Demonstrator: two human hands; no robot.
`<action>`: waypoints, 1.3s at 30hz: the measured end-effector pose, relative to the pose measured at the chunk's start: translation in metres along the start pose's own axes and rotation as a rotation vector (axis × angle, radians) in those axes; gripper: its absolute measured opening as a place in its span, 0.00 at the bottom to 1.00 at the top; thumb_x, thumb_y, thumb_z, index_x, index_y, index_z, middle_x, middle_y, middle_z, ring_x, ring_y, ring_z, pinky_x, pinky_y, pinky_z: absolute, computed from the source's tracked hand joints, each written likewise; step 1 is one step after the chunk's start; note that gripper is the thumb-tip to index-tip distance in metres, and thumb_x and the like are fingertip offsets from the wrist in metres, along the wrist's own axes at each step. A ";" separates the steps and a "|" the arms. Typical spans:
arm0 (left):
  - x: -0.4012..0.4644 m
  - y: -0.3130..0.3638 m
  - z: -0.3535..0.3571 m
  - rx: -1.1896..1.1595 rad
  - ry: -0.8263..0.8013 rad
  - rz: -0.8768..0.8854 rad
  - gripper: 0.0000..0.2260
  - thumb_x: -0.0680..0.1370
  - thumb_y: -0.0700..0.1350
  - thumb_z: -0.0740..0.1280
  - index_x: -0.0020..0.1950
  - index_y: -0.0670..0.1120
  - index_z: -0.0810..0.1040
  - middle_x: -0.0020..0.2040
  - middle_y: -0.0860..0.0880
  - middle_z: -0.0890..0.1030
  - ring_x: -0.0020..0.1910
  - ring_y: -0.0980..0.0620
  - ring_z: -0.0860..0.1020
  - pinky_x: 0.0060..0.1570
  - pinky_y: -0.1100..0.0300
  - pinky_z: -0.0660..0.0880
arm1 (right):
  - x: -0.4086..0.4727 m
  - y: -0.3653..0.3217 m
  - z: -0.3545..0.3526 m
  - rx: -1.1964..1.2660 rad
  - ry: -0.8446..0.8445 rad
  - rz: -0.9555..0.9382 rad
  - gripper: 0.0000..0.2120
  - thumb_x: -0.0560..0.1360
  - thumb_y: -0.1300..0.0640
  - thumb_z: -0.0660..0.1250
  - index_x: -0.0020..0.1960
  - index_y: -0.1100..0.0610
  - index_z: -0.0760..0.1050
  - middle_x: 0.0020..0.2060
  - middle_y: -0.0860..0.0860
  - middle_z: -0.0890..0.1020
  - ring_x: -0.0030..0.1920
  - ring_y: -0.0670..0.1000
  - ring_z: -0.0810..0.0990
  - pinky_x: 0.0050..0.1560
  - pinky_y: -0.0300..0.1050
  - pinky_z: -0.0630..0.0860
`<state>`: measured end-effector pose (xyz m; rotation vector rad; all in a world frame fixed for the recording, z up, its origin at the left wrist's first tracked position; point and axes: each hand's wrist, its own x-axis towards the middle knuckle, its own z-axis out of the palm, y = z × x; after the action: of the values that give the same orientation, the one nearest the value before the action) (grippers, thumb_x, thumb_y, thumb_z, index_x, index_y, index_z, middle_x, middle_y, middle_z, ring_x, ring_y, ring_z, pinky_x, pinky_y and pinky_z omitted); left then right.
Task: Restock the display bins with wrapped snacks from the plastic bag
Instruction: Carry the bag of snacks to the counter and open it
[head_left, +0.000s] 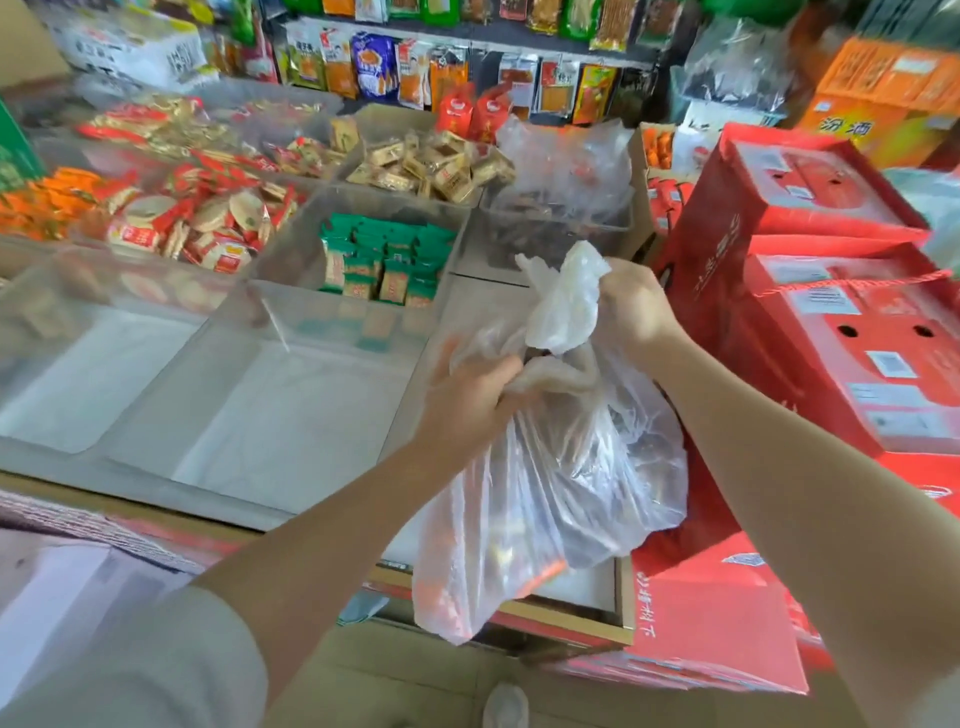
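Plastic bag (550, 467): clear and thin, full of dark and orange wrapped snacks, hanging in front of the display bins at their right end, its bottom low over a red carton.
Left hand (470, 397): on the bag's gathered neck, fingers curled around the bunched film on the side nearer the bins.
Right hand (631, 306): above and to the right of the bag's neck, fingers closed around the white twisted top of the bag.
Front bins (270, 395): two clear bins left of the bag, only white liner visible inside.
Green-pack bin (384, 265): behind the front bins, up and left of the bag's top, partly filled with green-wrapped biscuits.
Dark-snack bin (556, 228): straight behind the bag, with a second clear bag standing in it.
Red gift boxes (831, 322): stacked just right of the bag, beside the right forearm.
Round-pack bin (208, 223): far left of the bag, heaped with red and white packs.
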<state>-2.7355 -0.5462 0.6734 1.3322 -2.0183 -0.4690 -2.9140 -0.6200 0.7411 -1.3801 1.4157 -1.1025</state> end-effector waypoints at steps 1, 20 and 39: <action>0.004 -0.008 0.009 0.066 -0.073 -0.031 0.10 0.79 0.50 0.60 0.49 0.47 0.77 0.36 0.52 0.77 0.38 0.54 0.74 0.54 0.45 0.69 | 0.004 0.014 0.004 -0.167 -0.038 0.019 0.18 0.73 0.69 0.58 0.28 0.53 0.65 0.23 0.44 0.69 0.25 0.42 0.65 0.29 0.33 0.65; 0.004 -0.021 0.034 -0.600 -0.150 -0.559 0.05 0.77 0.40 0.64 0.51 0.44 0.78 0.47 0.48 0.81 0.48 0.57 0.80 0.50 0.59 0.77 | 0.003 0.077 0.021 -0.573 -0.603 -0.191 0.12 0.79 0.58 0.60 0.60 0.53 0.75 0.58 0.50 0.78 0.59 0.52 0.75 0.62 0.47 0.70; -0.007 -0.007 0.066 0.042 -0.240 -0.396 0.07 0.72 0.40 0.65 0.49 0.43 0.75 0.38 0.46 0.77 0.40 0.44 0.77 0.38 0.56 0.71 | -0.013 0.101 0.004 -1.546 -0.614 -0.556 0.12 0.81 0.54 0.54 0.59 0.58 0.71 0.56 0.52 0.76 0.58 0.53 0.71 0.55 0.45 0.65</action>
<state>-2.7754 -0.5468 0.6198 1.7840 -1.9578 -0.8012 -2.9354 -0.6071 0.6421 -2.9268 1.3437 0.4780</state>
